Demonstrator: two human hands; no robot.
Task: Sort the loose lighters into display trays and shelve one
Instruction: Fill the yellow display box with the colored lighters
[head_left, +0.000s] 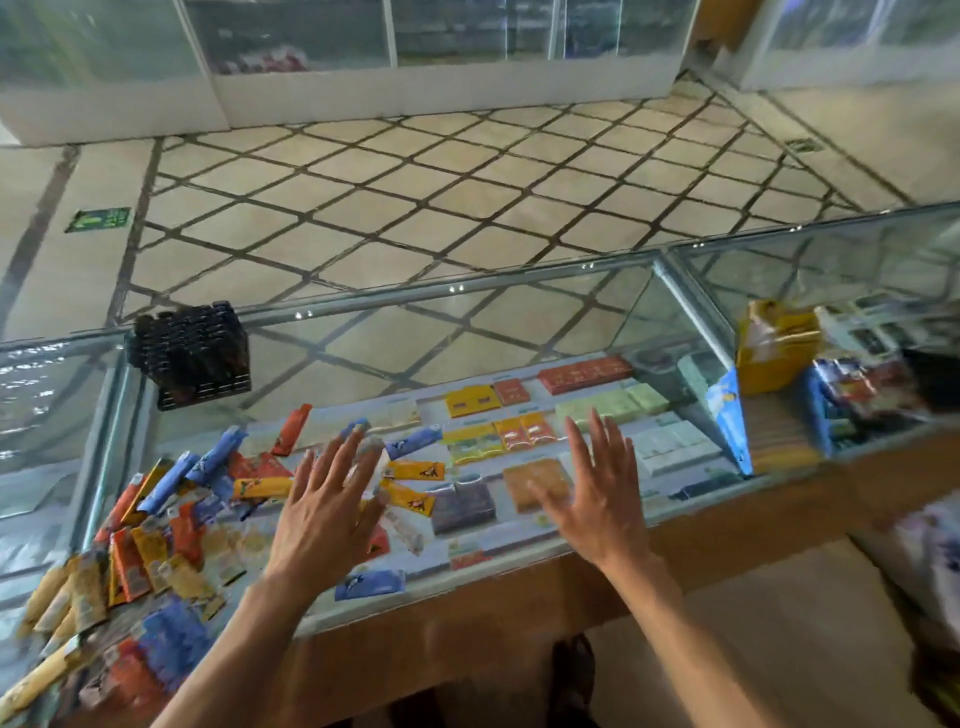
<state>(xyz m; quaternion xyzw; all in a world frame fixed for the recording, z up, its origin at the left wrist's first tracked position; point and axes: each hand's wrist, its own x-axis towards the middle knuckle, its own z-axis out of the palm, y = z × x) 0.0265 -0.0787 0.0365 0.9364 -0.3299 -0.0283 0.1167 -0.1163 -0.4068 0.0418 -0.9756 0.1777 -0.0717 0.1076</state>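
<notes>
Fingers straight and fanned wide, holding nothing: the left hand (327, 514) is over the edge of the loose lighters (156, 561), slim flat sticks in glossy orange, yellow and blue, heaped on the smooth glass countertop (363, 353). The right hand (597, 499) is over bare glass. A black, ribbed, boxy display tray (189, 353) sits far left.

Both hands are raised with their backs to the camera, holding nothing. The left hand (327, 499) has straight fingers fanned wide, thumb out to the right. The right hand (597, 493) is spread likewise, though its fingertips are blurred, so their bend is unclear. The bare left forearm (223, 660) and right forearm (675, 639) rise from the lower edge, converging.
</notes>
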